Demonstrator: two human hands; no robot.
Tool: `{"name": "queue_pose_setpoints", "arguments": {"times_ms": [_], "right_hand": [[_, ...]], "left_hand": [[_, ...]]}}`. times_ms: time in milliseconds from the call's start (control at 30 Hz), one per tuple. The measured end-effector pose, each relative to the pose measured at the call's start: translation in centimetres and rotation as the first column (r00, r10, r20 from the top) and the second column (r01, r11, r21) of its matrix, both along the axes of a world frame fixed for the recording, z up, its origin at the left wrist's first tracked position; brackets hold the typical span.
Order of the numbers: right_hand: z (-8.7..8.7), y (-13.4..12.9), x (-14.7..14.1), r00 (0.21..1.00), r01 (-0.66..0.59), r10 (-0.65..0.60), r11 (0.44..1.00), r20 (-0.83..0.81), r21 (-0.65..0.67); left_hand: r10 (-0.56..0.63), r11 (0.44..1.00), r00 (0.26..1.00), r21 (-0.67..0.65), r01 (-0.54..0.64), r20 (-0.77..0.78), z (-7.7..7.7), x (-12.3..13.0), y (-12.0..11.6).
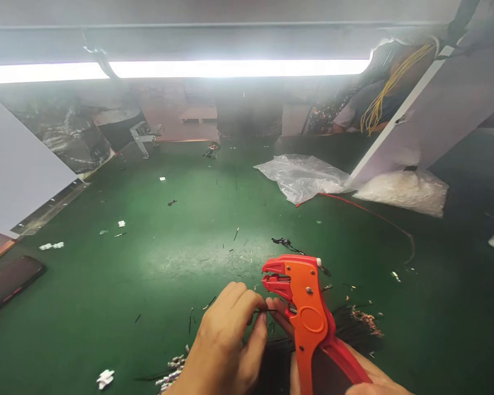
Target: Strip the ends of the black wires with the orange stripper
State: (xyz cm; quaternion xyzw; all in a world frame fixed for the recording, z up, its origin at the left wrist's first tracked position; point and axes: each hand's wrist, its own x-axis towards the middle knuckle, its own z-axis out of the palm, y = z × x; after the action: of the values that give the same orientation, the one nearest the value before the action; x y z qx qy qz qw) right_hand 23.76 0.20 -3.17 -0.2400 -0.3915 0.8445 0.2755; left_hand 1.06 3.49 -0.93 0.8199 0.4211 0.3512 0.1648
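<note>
Just left of the tool, my left hand (226,334) pinches a thin dark wire (267,311) between thumb and forefinger. My right hand (376,379) is wrapped round the handles of an orange and red wire stripper (310,307). The stripper's jaws point left and stand apart, with no wire visible between them. Fingertips of the right hand show behind the tool, close to the pinched wire. Below and behind the stripper lies a bundle of black wires (348,323), with bare copper ends (366,321). White connectors (173,368) sit beside my left wrist.
A clear plastic bag (304,173) and a bag of white parts (405,192) lie at the right back, near a red wire (379,214). A dark phone-like object (12,282) rests at the left edge. Wire scraps dot the green table (148,307). A lamp (239,68) spans overhead.
</note>
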Motion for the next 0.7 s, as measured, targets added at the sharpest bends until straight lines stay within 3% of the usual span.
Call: {"name": "queue_pose_setpoints", "arguments": {"times_ms": [200, 333, 400, 600, 700], "right_hand": [[-0.4, 0.1, -0.5, 0.995, 0.101, -0.101, 0.994, -0.002, -0.046], [-0.5, -0.1, -0.1, 0.975, 0.207, -0.217, 0.963, -0.042, -0.172], [-0.8, 0.0, 0.0, 0.971, 0.205, -0.228, 0.951, -0.078, -0.23], [-1.3, 0.3, -0.9, 0.974, 0.086, -0.108, 0.989, -0.197, -0.12], [-1.9, 0.2, -1.6, 0.913, 0.04, -0.072, 0.996, -0.402, -0.085]], "left_hand": [[0.097, 0.99, 0.995, 0.109, -0.095, -0.012, 0.2, -0.6, 0.3], [0.128, 0.988, 0.992, 0.083, -0.128, -0.004, 0.5, -0.9, 0.3], [0.149, 0.987, 0.988, 0.063, -0.15, 0.029, 0.6, -1.0, 0.2], [0.188, 0.97, 0.971, 0.126, -0.207, 0.145, 1.4, -1.0, -0.1], [0.188, 0.956, 0.976, 0.207, -0.207, 0.11, 1.8, -1.2, -0.4]]}}
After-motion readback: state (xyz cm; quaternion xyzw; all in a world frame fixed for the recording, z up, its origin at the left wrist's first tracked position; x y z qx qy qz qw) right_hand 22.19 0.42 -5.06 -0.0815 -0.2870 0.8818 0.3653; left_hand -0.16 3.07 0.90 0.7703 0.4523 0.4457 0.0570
